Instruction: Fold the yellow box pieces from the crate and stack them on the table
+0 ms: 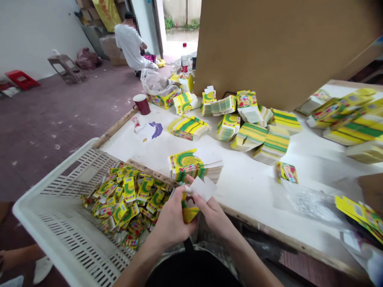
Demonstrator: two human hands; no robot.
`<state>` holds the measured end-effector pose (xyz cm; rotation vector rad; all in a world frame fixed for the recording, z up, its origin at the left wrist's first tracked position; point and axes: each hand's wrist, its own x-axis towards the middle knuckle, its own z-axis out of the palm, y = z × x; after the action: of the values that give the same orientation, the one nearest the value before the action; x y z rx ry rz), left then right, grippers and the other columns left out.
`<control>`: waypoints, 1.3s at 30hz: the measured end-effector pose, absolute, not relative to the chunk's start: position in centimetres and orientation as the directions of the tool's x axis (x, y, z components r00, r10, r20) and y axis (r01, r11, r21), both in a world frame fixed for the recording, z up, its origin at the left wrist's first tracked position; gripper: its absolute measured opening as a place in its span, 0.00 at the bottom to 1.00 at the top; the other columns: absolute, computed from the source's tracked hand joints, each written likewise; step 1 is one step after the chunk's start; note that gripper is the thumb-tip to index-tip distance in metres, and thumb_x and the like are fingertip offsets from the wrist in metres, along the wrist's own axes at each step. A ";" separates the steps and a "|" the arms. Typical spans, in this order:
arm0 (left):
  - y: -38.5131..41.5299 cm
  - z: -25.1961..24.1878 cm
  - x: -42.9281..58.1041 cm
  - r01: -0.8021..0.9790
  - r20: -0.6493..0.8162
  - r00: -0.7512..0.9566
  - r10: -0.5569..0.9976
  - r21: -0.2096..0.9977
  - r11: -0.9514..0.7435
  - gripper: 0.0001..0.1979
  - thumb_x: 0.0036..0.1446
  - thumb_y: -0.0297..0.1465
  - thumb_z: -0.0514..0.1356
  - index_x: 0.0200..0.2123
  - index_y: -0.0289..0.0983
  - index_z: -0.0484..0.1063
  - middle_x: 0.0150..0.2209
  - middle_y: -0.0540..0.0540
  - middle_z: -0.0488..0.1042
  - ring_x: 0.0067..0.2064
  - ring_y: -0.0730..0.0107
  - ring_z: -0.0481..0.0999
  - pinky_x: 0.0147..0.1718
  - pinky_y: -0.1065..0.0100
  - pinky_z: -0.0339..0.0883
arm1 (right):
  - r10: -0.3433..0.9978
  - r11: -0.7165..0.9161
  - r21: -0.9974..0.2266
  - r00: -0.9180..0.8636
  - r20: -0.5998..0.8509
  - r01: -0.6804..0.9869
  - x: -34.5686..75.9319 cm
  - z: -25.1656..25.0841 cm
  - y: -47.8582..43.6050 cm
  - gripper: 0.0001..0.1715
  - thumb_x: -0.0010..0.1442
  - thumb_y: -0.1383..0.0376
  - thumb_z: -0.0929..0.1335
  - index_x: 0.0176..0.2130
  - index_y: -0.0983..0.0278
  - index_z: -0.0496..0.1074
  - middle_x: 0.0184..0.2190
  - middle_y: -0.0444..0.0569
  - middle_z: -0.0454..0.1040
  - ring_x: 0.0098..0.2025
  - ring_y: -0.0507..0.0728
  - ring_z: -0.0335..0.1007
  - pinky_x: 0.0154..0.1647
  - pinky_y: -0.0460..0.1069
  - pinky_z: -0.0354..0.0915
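At the table's near edge, my left hand (172, 219) is closed around a small yellow printed carton (189, 211). My right hand (214, 213) pinches the same carton from the other side, where a white card flap (205, 189) stands up. A small white piece with a teal tip shows at my left fingertips; I cannot make out what it is. Just beyond my hands lies a fanned stack of flat cartons (185, 161) on the white table (143, 150). Below left, a white plastic crate (56, 227) holds a heap of small filled-looking cartons (130, 189).
More carton stacks (249, 135) line the table's back, before a large brown board (254, 44). A maroon mug (142, 104) stands at the left corner. A clear plastic bag (314, 201) lies right. One person (128, 46) crouches near the doorway; another person's arm (20, 257) shows lower left.
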<state>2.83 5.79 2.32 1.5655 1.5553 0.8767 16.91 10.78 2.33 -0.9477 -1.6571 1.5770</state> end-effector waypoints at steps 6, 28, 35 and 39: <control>6.3 1.3 2.5 0.578 0.131 0.034 0.991 0.806 -0.127 0.27 0.44 0.23 0.60 0.50 0.38 0.59 0.49 0.38 0.64 0.52 0.53 0.68 0.50 0.54 0.65 | 0.788 0.365 -0.923 -0.568 0.236 0.122 17.4 1.0 10.2 0.25 0.63 0.72 0.60 0.57 0.55 0.68 0.63 0.51 0.60 0.64 0.58 0.57 0.62 0.56 0.58; 5.9 4.8 0.1 0.657 0.000 -0.019 1.000 0.754 0.013 0.26 0.49 0.35 0.65 0.51 0.39 0.62 0.47 0.44 0.74 0.48 0.62 0.74 0.47 0.63 0.68 | 0.762 0.442 -0.858 -0.614 0.204 0.263 18.1 2.2 11.5 0.32 0.58 0.62 0.70 0.61 0.60 0.61 0.62 0.58 0.61 0.62 0.64 0.59 0.59 0.58 0.61; 4.3 2.2 -7.6 0.915 0.223 -0.328 0.918 0.317 0.250 0.24 0.48 0.42 0.64 0.44 0.33 0.70 0.54 0.30 0.68 0.56 0.38 0.65 0.55 0.41 0.57 | 0.851 0.525 -0.582 -0.402 0.338 0.622 17.2 5.1 17.7 0.18 0.59 0.62 0.69 0.49 0.64 0.70 0.46 0.57 0.72 0.49 0.64 0.67 0.51 0.58 0.64; 4.0 1.2 -7.7 0.819 0.116 -0.351 0.929 0.518 0.245 0.25 0.51 0.45 0.61 0.47 0.34 0.68 0.50 0.34 0.72 0.54 0.47 0.70 0.54 0.47 0.61 | 0.896 0.443 -0.379 -0.400 0.192 0.812 16.3 3.5 20.3 0.08 0.57 0.65 0.70 0.38 0.66 0.73 0.40 0.59 0.73 0.44 0.68 0.65 0.45 0.60 0.63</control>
<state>-7.71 3.98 1.23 1.6461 2.2995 0.7482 16.25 20.25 3.53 -1.4513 -2.3343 0.3186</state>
